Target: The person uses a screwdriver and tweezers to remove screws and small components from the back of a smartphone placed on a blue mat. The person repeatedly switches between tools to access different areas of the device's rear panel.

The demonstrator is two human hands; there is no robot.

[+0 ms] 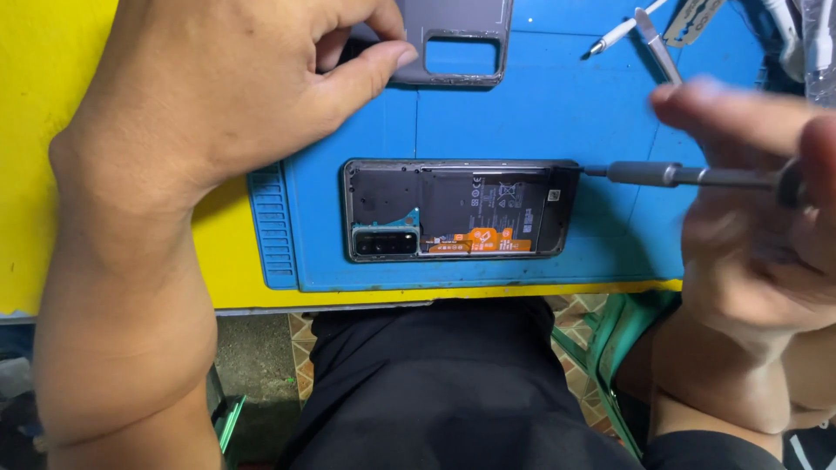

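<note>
On the blue work mat (540, 113), which lies over a yellow tabletop (35, 130), an opened phone (460, 210) rests flat with its back removed, its long axis running left to right across the view and parallel to the table's near edge. Its camera block sits at the left end, with a dark battery and an orange flex strip showing in the middle. The right hand (758, 252), somewhat blurred, is closed around the handle of a slim metal screwdriver (688, 176); the shaft lies almost level and in line with the phone's long axis, and its tip meets the upper right corner of the frame, touching or just beside it, I cannot tell which. So the phone lies directly to the left of that hand, along the line of the tool, and this hand is clearly the nearer of the two to the phone. The left hand (235, 78) is farther back on the mat, fingers curled and thumb pressed onto the detached grey back cover (457, 43), which sits behind the phone and well apart from it. A white-tipped tool (620, 33) and metal tweezers (659, 48) lie at the mat's far right corner.
</note>
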